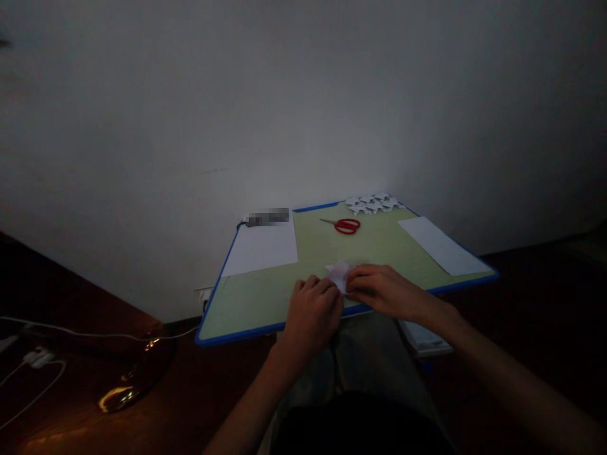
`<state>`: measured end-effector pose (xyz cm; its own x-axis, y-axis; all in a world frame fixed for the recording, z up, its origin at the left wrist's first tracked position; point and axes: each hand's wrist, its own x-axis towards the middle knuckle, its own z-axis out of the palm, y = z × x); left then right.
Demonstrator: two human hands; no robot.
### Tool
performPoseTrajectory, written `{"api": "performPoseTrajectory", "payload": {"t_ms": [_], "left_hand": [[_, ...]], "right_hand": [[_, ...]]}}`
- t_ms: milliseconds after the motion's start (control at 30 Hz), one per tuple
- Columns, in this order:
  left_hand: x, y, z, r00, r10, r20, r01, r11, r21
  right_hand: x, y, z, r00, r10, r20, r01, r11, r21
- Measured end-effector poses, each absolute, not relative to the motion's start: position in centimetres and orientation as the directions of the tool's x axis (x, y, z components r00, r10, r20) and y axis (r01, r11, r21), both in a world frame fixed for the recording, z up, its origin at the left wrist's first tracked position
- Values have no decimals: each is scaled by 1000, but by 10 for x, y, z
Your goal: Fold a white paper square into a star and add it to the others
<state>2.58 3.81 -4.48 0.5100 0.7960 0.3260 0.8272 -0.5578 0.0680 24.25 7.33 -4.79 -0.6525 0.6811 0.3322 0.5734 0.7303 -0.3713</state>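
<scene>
A small folded piece of white paper (339, 273) is at the table's front edge, between my two hands. My left hand (317, 309) is curled closed at its lower left side, with the fingertips partly hidden. From the right, my right hand (382, 289) pinches the same paper between thumb and fingers. Beyond them lie red-handled scissors (348, 225), blades pointing left. Several folded white paper shapes (372, 203) sit in rows at the far right corner.
The pale green table (265, 297) has a blue rim and stands against a wall. White sheets (265, 249) lie at its left, below a pixelated object (268, 217). Another white sheet (441, 246) lies at the right. A white cable (95, 335) runs at the left.
</scene>
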Motion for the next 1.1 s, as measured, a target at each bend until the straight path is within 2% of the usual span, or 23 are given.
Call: {"api": "performPoseTrajectory", "payload": {"t_ms": [167,367,600,933,1100], "left_hand": [[27,40,-43,490,818,302,839,-536,91],[32,55,-42,337,898,284,835,-424,351],[34,71,-43,250,944,217,813,-326,482],[31,82,-38,266,956,127,797,-292,529],[32,84,-40,257,958,127,806,-285,519]], "right_hand": [[237,75,-46,-611,725,317,601,686,-410],[233,82,-52,-468,831,300,659,555,-508],[234,85,-59,-404,872,277,600,481,-639],[240,97,-61,-455,853,253,530,489,-693],[240,93,-68,-420,855,304,521,502,-691]]}}
